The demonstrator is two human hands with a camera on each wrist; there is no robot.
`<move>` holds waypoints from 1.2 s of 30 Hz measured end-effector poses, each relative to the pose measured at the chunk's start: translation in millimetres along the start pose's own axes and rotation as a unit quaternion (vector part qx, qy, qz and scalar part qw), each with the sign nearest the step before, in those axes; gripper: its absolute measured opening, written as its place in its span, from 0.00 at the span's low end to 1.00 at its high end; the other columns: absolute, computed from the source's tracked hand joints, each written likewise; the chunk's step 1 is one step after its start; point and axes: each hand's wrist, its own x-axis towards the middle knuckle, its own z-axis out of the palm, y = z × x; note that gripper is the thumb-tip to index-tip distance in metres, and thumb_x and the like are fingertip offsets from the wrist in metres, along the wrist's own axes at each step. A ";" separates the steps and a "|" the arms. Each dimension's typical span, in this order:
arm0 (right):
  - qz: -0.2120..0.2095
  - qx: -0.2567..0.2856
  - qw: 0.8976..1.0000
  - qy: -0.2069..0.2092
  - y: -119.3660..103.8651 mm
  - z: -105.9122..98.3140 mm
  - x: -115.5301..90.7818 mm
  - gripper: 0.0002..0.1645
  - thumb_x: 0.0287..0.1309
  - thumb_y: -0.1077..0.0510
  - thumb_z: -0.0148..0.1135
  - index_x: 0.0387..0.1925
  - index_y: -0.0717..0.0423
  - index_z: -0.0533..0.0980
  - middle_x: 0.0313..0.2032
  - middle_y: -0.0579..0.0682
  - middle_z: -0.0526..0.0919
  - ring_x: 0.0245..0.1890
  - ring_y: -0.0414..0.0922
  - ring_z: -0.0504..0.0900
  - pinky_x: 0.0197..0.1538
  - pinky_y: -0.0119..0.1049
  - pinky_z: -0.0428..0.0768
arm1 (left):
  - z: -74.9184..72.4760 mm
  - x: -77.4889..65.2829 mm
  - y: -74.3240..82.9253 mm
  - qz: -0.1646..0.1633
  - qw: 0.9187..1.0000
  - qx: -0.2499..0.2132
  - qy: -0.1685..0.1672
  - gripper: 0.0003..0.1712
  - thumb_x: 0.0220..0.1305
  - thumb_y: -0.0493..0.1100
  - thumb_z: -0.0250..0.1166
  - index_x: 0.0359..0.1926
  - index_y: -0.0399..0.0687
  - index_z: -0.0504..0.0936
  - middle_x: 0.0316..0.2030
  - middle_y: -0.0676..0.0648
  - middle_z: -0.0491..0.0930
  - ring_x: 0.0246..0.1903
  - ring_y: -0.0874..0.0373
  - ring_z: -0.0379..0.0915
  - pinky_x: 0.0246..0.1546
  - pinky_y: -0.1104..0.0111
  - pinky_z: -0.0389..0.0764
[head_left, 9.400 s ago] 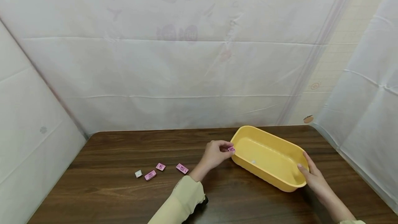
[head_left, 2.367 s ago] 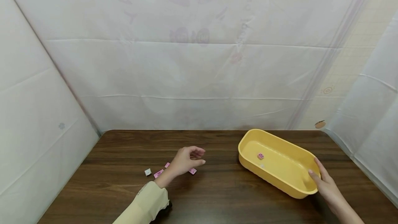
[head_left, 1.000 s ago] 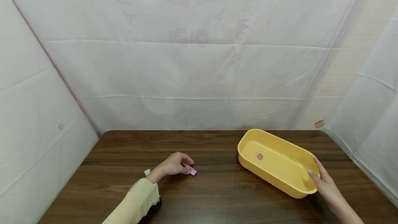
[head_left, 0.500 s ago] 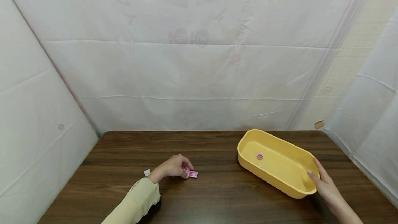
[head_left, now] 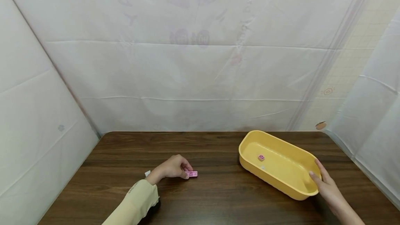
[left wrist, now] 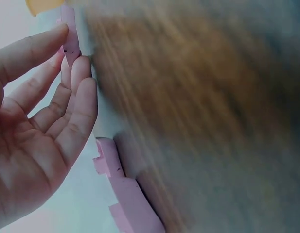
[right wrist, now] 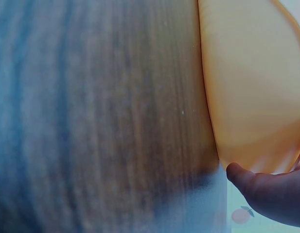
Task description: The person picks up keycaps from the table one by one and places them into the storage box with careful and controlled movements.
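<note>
In the head view my left hand (head_left: 175,166) is low over the table, its thumb and fingertips pinching one end of an oblong pink block (head_left: 192,174) with darker print. The left wrist view shows this pink block (left wrist: 69,36) between thumb and fingers, close to the tabletop. Nearer the wrist lie further pink blocks (left wrist: 132,201), which the left arm hides in the head view. My right hand (head_left: 328,188) grips the right end of a yellow basin (head_left: 278,141), thumb over the rim. Inside the basin are a small pink block (head_left: 261,157) and a tiny whitish piece (head_left: 263,167).
A white block (head_left: 147,173) shows partly behind the left wrist. The dark wooden table (head_left: 218,197) runs back to a pale hanging sheet (head_left: 187,79), with more sheeting at both sides. The basin stands at the table's right.
The small pink block went from my left hand into the basin. The left hand then moved left and took the oblong pink block, which has turned slightly. The right hand keeps its hold.
</note>
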 end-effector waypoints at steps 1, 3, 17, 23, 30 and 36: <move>0.001 0.000 1.000 0.000 -0.1 -0.1 0.1 0.42 0.70 0.47 0.35 0.67 0.55 0.23 0.65 0.65 0.18 0.63 0.63 0.21 0.60 0.63 0.34 | -0.8 -0.5 -0.5 0.003 1.000 0.000 0.001 0.09 0.44 0.32 0.70 0.32 0.39 0.83 0.26 0.50 0.80 0.28 0.60 0.72 0.28 0.70 0.73; 0.001 -0.002 1.000 0.000 0.1 -0.3 0.3 0.42 0.70 0.47 0.35 0.67 0.55 0.23 0.65 0.65 0.19 0.63 0.63 0.21 0.60 0.63 0.34 | -1.8 -0.9 -1.0 0.001 1.000 -0.002 0.003 0.09 0.44 0.32 0.70 0.32 0.40 0.84 0.27 0.50 0.80 0.28 0.60 0.72 0.28 0.70 0.73; 0.005 -0.009 1.000 -0.001 -1.3 0.1 0.4 0.42 0.70 0.47 0.35 0.67 0.55 0.23 0.65 0.65 0.19 0.63 0.63 0.21 0.60 0.64 0.35 | -0.6 -6.1 7.1 -0.006 0.997 -0.071 -0.002 0.10 0.47 0.35 0.70 0.35 0.41 0.84 0.29 0.49 0.81 0.29 0.59 0.73 0.28 0.71 0.74; 0.009 -0.005 1.000 -0.003 -1.5 -0.2 0.2 0.42 0.70 0.47 0.35 0.67 0.54 0.22 0.64 0.65 0.18 0.63 0.64 0.21 0.60 0.64 0.35 | 0.5 -7.2 9.3 -0.003 0.996 -0.089 0.007 0.11 0.49 0.36 0.69 0.37 0.39 0.83 0.31 0.48 0.81 0.29 0.59 0.72 0.28 0.71 0.73; 0.002 -0.004 1.000 0.003 -0.9 1.0 -0.2 0.41 0.70 0.47 0.35 0.67 0.55 0.23 0.65 0.66 0.20 0.63 0.63 0.23 0.60 0.63 0.36 | 2.9 -5.5 10.5 0.002 0.995 -0.092 0.027 0.12 0.51 0.38 0.68 0.38 0.40 0.83 0.32 0.50 0.81 0.30 0.60 0.72 0.29 0.71 0.74; -0.003 0.002 1.000 0.008 0.1 1.7 -0.3 0.42 0.69 0.47 0.36 0.67 0.55 0.24 0.65 0.65 0.20 0.64 0.61 0.22 0.61 0.62 0.34 | 5.7 -2.0 15.4 0.003 0.994 -0.093 0.051 0.10 0.52 0.39 0.68 0.38 0.42 0.83 0.32 0.50 0.81 0.29 0.60 0.72 0.29 0.71 0.74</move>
